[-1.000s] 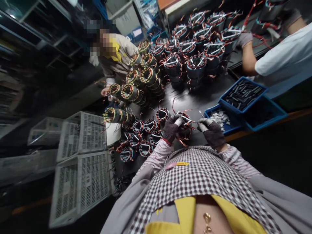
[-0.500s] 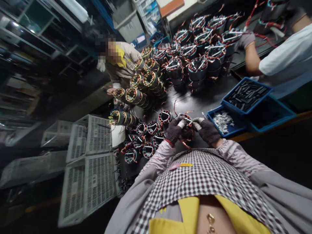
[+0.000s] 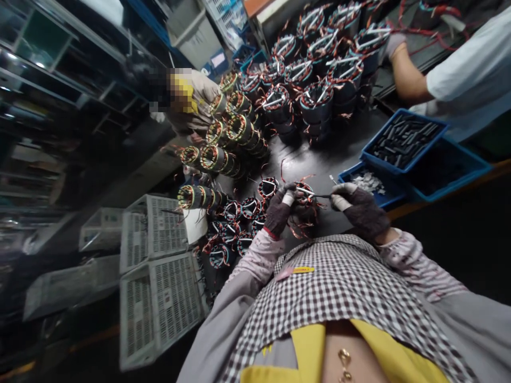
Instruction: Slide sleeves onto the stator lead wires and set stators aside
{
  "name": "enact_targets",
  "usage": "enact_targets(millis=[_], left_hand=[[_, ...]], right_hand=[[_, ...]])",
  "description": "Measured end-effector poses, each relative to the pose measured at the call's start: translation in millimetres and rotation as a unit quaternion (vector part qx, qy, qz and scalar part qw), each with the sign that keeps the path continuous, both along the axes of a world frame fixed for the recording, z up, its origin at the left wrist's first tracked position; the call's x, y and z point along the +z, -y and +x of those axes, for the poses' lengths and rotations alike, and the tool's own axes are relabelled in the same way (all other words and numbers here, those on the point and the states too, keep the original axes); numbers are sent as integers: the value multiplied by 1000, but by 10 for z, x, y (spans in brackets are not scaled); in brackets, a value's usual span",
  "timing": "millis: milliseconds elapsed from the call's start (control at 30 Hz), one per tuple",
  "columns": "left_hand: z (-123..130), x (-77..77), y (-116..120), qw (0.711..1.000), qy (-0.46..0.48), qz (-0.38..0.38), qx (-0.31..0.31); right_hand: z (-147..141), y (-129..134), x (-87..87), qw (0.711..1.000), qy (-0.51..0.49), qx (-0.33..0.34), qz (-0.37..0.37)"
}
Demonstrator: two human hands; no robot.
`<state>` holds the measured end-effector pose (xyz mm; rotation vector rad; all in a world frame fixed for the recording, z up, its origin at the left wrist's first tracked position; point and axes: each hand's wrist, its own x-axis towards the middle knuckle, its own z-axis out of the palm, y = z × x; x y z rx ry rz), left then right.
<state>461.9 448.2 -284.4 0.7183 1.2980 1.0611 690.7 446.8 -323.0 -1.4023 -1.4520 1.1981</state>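
Note:
A wire-wound motor stator (image 3: pixel 305 211) stands on the dark table before me, orange leads trailing from its top and base. My left hand (image 3: pixel 280 210), in a dark glove with pale-wrapped fingertips, is closed at the left of its upper rim. To the right, my right hand (image 3: pixel 361 210), gloved alike, pinches a thin dark rod-like piece (image 3: pixel 322 196) that reaches to the rim. Whether this is a tool or a sleeve I cannot tell. A thin white-tipped strip (image 3: pixel 331 179) sticks up by the right fingertips. Several small stators (image 3: pixel 251 208) stand left of my left hand.
Blue bins at right hold black tubes (image 3: pixel 403 139) and white pieces (image 3: pixel 369 182). Larger stators (image 3: pixel 316 109) crowd the far side; yellow-green ones (image 3: pixel 223 159) stand at left. White crates (image 3: pixel 175 298) sit beyond the table's left edge. One co-worker (image 3: pixel 195 96) is across; another's arm (image 3: pixel 411 74) reaches in at right.
My right hand has drawn back to the right from the stator's rim, and the thin dark piece now shows between. My left hand stays at the rim. The view has shifted slightly.

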Motion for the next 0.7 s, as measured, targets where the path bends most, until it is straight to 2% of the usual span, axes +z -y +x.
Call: enact_targets(millis=[100,200,400,500,633,700], left_hand=[[-48,-118,27,999,-7,2,37],[-26,-188,29,998,-45,1,32],[15,-257,3,990,-123,54,50],[11,-273,17,993,-101,29,54],[34,-269,34,993,-72,7,91],[53,-269,36,992,-65,7,107]], right_hand=[[97,205,-369,998,23,-14,-53],[61,328,-590,994,39,-1,-98],[-65,331,-700,987,42,-36,-154],[-126,348,-755,980,-18,-62,-187],[-296,402,-802,961,-121,-107,-224],[-416,405,-789,954,-137,-118,-237]])
